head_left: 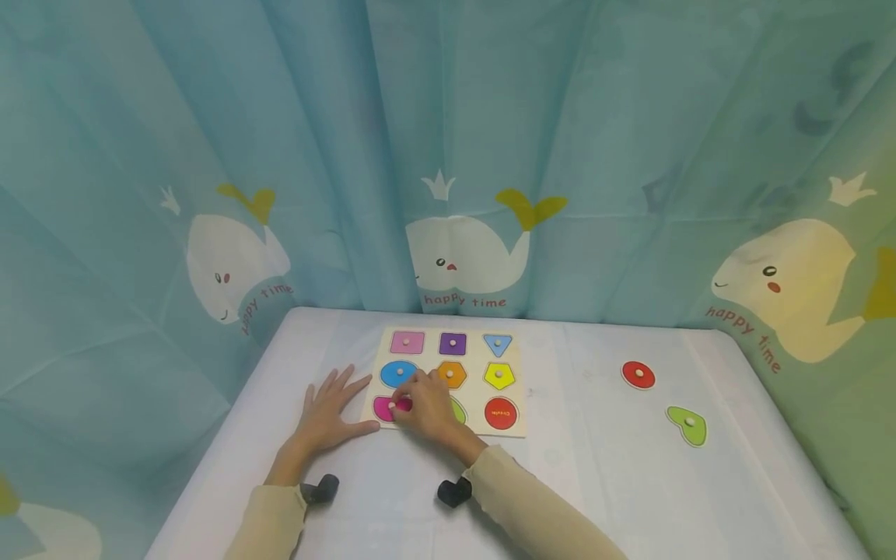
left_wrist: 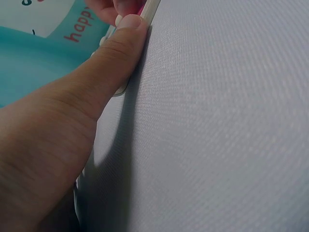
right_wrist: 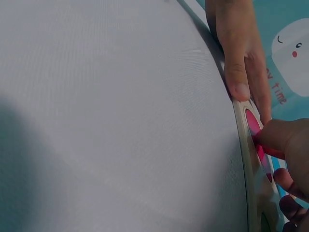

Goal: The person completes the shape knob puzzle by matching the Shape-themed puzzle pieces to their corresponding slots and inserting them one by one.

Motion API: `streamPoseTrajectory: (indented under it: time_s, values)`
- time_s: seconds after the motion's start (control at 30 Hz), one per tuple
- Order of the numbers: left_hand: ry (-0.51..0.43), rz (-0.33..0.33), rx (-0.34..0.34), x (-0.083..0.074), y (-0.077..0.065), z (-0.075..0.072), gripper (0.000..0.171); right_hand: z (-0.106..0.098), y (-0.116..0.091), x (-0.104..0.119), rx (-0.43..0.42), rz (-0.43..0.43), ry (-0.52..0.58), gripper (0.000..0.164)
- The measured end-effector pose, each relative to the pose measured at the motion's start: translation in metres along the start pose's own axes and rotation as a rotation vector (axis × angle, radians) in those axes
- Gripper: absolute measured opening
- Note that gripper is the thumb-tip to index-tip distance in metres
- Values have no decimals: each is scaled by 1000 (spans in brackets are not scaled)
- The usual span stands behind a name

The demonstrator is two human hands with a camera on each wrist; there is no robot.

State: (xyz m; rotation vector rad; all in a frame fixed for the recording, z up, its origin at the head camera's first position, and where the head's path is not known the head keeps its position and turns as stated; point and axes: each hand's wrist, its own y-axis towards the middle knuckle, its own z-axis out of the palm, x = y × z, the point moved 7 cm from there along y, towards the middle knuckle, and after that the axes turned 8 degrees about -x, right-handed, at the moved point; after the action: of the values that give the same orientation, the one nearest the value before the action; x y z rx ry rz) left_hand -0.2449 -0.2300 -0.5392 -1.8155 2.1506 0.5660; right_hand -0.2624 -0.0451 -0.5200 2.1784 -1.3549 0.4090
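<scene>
A wooden knob puzzle board [head_left: 478,432] lies on the white table, with coloured shapes in three rows. At its lower left is a magenta puzzle piece [head_left: 381,407], whose outline is partly covered by fingers. My right hand [head_left: 428,406] pinches this piece by its small knob, and the piece lies at its place on the board. My left hand [head_left: 327,416] lies flat with fingers spread at the board's left edge. In the left wrist view, the left thumb [left_wrist: 118,48] rests at the board's corner. Part of a green shape [head_left: 458,410] shows beside my right wrist.
A red round piece [head_left: 633,379] and a green heart piece [head_left: 693,432] lie apart on the table to the right. A red circular recess [head_left: 501,421] with lettering is at the board's lower right. A blue whale-print curtain [head_left: 595,155] hangs behind the table.
</scene>
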Motion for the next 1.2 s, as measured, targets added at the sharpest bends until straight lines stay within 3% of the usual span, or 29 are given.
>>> streamPoseTrajectory:
  time_s: [0.33, 0.5, 0.7, 0.93, 1.2]
  values:
    - [0, 5, -4, -2, 1, -2, 95, -1, 0, 0, -19, -16, 9, 13]
    - [1, -3, 5, -1, 2, -2, 94, 0, 2, -1, 14, -41, -6, 16]
    - [-2, 7, 3, 0, 0, -2, 93, -5, 3, -7, 72, -92, 124, 31]
    - [-2, -4, 14, 1, 1, 0, 94, -32, -1, -23, 100, -144, 248, 35]
    - [-5, -12, 10, -1, -1, -2, 97, -74, -7, -60, 7, -115, 260, 34]
